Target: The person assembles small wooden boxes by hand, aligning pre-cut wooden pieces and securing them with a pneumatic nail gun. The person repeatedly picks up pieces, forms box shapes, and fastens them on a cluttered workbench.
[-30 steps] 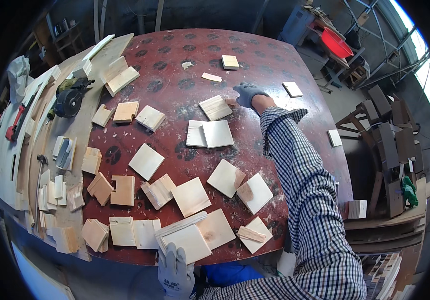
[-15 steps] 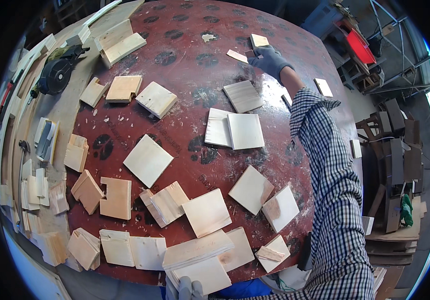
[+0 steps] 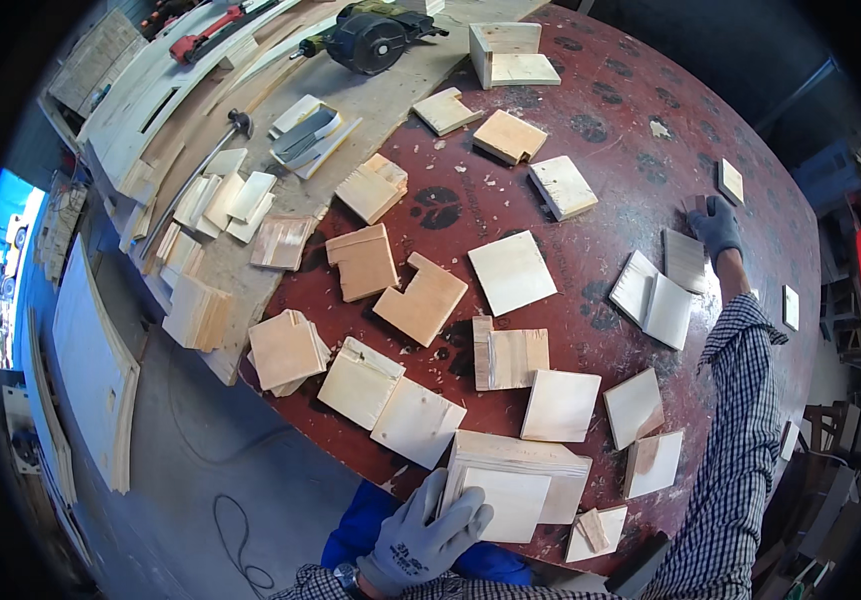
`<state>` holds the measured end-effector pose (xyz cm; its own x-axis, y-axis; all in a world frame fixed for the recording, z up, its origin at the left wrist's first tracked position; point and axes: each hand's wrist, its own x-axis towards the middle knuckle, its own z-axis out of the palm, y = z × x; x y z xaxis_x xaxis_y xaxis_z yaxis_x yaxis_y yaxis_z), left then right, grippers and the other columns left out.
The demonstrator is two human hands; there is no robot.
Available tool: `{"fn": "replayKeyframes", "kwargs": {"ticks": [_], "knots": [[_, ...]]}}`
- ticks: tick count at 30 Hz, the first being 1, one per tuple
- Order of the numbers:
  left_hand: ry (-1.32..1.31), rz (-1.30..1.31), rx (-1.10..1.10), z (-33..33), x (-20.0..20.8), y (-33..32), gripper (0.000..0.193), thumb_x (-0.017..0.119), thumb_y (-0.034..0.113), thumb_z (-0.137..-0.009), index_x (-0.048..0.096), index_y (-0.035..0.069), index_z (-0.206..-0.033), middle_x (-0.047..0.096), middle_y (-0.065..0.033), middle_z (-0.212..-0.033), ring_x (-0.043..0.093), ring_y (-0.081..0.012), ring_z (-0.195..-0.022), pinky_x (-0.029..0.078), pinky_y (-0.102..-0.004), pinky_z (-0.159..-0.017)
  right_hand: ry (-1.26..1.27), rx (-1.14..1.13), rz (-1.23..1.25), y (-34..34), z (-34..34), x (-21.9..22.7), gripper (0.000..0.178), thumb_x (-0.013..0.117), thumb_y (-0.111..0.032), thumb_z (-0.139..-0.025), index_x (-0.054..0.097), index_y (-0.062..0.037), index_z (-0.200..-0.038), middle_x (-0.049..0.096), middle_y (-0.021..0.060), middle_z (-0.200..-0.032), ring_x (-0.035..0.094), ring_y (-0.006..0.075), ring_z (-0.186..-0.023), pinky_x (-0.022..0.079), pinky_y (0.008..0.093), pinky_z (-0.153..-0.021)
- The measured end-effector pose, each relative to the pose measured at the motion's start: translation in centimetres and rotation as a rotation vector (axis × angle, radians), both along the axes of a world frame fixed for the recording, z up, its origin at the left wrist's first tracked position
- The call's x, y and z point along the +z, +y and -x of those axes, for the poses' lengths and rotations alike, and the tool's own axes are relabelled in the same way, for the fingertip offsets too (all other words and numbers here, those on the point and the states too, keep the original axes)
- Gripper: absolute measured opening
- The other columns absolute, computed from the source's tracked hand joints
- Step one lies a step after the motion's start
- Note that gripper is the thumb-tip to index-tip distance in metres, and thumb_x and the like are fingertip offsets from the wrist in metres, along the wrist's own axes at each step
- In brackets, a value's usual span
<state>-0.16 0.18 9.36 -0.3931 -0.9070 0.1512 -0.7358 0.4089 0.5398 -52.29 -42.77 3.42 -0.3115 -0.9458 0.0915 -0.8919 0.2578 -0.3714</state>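
Observation:
My left hand point(image 3: 422, 540), in a grey glove, is at the table's front edge. Its fingers grip the left side of a pale square wooden board point(image 3: 508, 503), which lies against a stack of larger boards point(image 3: 550, 460). Far off to the right, my gloved right hand point(image 3: 716, 230) is stretched across the table. Its fingers are closed at a small brownish wood piece point(image 3: 694, 204), partly hidden by the glove. Just beyond that hand lies a small pale block point(image 3: 730, 182). Nearer to me than its wrist is a greyish square board point(image 3: 684, 260).
Square and notched wood pieces point(image 3: 512, 272) lie scattered over the dark red tabletop point(image 3: 430, 360). On the side bench at left are a circular saw point(image 3: 375, 40), a hammer point(image 3: 239, 123), a sander-like grey tool point(image 3: 308, 138) and offcuts point(image 3: 235, 195). A cable point(image 3: 235, 540) lies on the floor.
The view has turned left, so the table appears shifted right and more bench and floor show. More of my left hand is visible. My right hand remains near the same small pieces.

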Motion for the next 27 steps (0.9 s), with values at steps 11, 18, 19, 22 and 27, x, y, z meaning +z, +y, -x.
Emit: {"fn": "replayKeyframes", "kwargs": {"ticks": [11, 18, 19, 22, 27], "knots": [[-0.051, 0.14, -0.095, -0.5, 0.4, -0.3, 0.058, 0.071, 0.021, -0.09, 0.061, 0.005, -0.144, 0.054, -0.0145, -0.152, 0.058, -0.0393, -0.13, 0.054, -0.0487, -0.102, -0.229, 0.027, 0.375, 24.9, -8.2, 17.0, 0.022, 0.082, -0.015, -0.091, 0.074, -0.0022, -0.108, 0.073, 0.0018, -0.084, 0.062, 0.0079, -0.07, 0.052, 0.0274, -0.064], [-0.019, 0.174, -0.062, -0.1, -1.4, 0.4, 0.057, 0.067, 0.028, -0.101, 0.056, 0.004, -0.151, 0.048, -0.0172, -0.162, 0.049, -0.0415, -0.145, 0.044, -0.0489, -0.118, -0.425, -0.117, 0.26, 46.4, -17.9, 15.1, 0.026, 0.084, -0.016, -0.088, 0.074, 0.0, -0.105, 0.072, 0.0067, -0.093, 0.066, 0.0126, -0.078, 0.055, 0.0293, -0.072], [-0.038, 0.185, -0.052, -0.1, -1.1, 0.6, 0.056, 0.067, 0.029, -0.102, 0.056, 0.004, -0.151, 0.049, -0.0172, -0.162, 0.049, -0.0407, -0.146, 0.043, -0.0485, -0.119, -0.418, -0.138, 0.235, 48.4, -18.6, 13.5, 0.027, 0.085, -0.017, -0.087, 0.074, -0.0002, -0.104, 0.071, 0.0084, -0.094, 0.067, 0.0151, -0.079, 0.055, 0.031, -0.074], [-0.033, 0.187, -0.08, -0.1, -0.5, 0.4, 0.056, 0.07, 0.027, -0.1, 0.057, 0.004, -0.15, 0.05, -0.0171, -0.161, 0.049, -0.0401, -0.145, 0.044, -0.0482, -0.119, -0.414, -0.185, 0.127, 51.7, -19.8, 9.2, 0.028, 0.086, -0.02, -0.085, 0.073, -0.0015, -0.102, 0.07, 0.0118, -0.095, 0.069, 0.0218, -0.081, 0.056, 0.0349, -0.076], [-0.053, 0.246, -0.085, -0.6, 0.1, 0.2, 0.058, 0.079, 0.026, -0.091, 0.062, 0.007, -0.143, 0.056, -0.0136, -0.155, 0.057, -0.036, -0.137, 0.048, -0.0453, -0.114, -0.407, -0.172, -0.055, 52.3, -21.7, 6.7, 0.029, 0.083, -0.023, -0.086, 0.075, -0.003, -0.106, 0.071, 0.0155, -0.105, 0.072, 0.0306, -0.093, 0.057, 0.041, -0.085]]}}
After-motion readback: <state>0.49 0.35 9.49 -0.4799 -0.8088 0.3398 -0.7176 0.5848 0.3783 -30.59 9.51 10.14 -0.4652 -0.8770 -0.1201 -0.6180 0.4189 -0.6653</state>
